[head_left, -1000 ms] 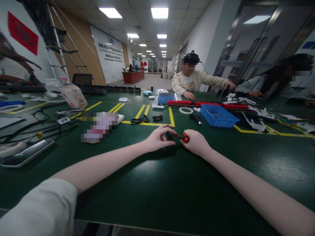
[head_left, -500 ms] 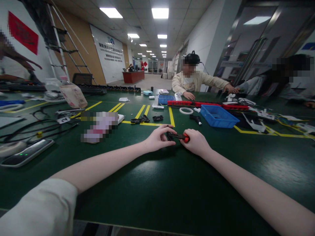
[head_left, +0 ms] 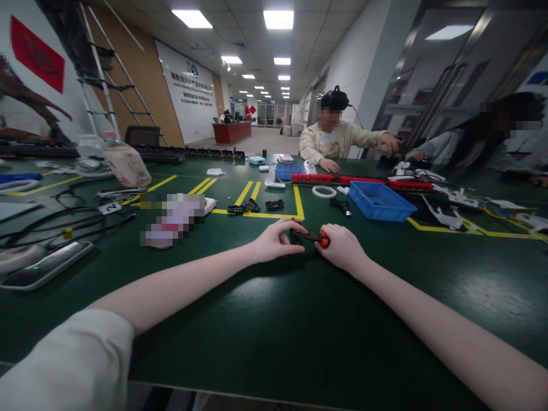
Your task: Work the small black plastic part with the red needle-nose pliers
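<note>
My right hand (head_left: pixel 342 245) is closed around the red-handled pliers (head_left: pixel 314 237); their dark jaws point left. A small black part (head_left: pixel 294 235) sits between the thumb and fingers of my left hand (head_left: pixel 276 240), at the tip of the jaws. Its exact kind is too small and dark to make out. Both hands are held over the green table (head_left: pixel 274 342). Beyond them lie several black pieces (head_left: pixel 244 206) and another black piece (head_left: pixel 274 204) within yellow tape lines. A black, silver-tipped object (head_left: pixel 341 207) rests past my right hand.
An open blue bin (head_left: pixel 381 202) stands to the right, behind a white ring (head_left: pixel 324 192). At left lie a phone (head_left: pixel 47 265), black cables (head_left: pixel 38 228) and a partly blurred flat object (head_left: pixel 173 222). Across the table a person in a cream sweater (head_left: pixel 314 148) sits.
My hands keep nearly the same pose, with the pliers still at the black part. Across the table, the person's outstretched hand has lifted and moved slightly left.
</note>
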A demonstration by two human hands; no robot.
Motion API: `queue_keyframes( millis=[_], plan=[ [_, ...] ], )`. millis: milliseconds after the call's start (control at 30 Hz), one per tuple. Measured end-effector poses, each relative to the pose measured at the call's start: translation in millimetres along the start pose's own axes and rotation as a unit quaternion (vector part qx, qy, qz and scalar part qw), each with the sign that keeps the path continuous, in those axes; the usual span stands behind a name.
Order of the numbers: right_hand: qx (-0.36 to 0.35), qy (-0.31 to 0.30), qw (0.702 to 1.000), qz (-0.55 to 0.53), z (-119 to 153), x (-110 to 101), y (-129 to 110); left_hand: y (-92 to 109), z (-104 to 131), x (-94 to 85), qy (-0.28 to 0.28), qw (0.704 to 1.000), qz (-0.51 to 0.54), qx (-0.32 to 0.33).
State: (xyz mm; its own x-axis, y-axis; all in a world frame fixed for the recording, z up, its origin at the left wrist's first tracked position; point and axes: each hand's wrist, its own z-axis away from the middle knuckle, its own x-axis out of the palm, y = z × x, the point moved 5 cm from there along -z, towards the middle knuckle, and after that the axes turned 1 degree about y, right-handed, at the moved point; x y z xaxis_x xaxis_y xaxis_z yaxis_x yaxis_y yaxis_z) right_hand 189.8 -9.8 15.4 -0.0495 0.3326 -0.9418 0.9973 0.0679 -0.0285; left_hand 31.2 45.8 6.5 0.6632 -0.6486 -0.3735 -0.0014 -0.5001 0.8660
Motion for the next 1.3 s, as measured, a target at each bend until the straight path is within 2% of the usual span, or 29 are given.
queue_keyframes(
  millis=[567, 900, 1300],
  plan=[
    [-0.009, 0.003, 1.000, 0.010, -0.2, 1.5, 0.6, 1.9, -0.1, 1.0, 0.003, 1.000, -0.006, -0.010],
    [-0.032, 0.028, 0.999, 0.006, -0.6, 1.3, 1.0, 0.0, -0.2, 1.1, 0.002, 1.000, 0.002, -0.013],
    [-0.024, 0.022, 0.999, 0.006, -0.9, 4.7, 1.9, 0.8, -0.4, 0.2, 0.023, 1.000, -0.006, -0.014]
  ],
)
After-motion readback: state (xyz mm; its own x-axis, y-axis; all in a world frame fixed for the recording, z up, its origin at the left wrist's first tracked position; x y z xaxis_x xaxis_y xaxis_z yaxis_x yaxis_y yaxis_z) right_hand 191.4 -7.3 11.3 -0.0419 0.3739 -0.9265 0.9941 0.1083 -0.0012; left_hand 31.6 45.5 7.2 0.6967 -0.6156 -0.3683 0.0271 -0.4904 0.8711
